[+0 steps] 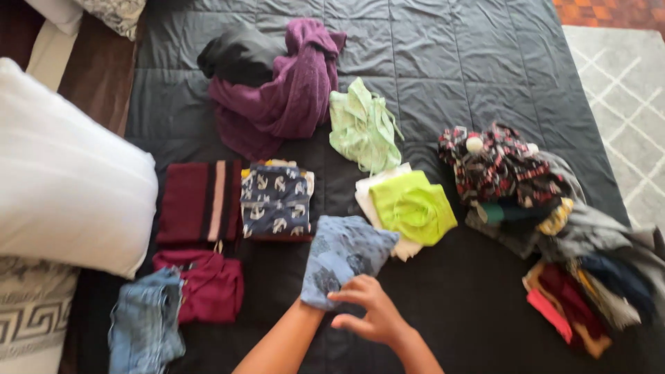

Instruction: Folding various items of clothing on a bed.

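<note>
A dark quilted bed (450, 62) holds a purple garment (291, 90), a pale green top (361, 128), a folded lime shirt (413, 206), a striped maroon fold (199, 202), folded jeans (144, 325) and a mixed clothing heap (554, 221). A white pillow (62, 180) lies left.

Left hand (315, 299) hidden under blue garment (343, 260) — grip not discernible. Both forearms cut off at bottom edge (likewise denim item (144, 325)).
</note>
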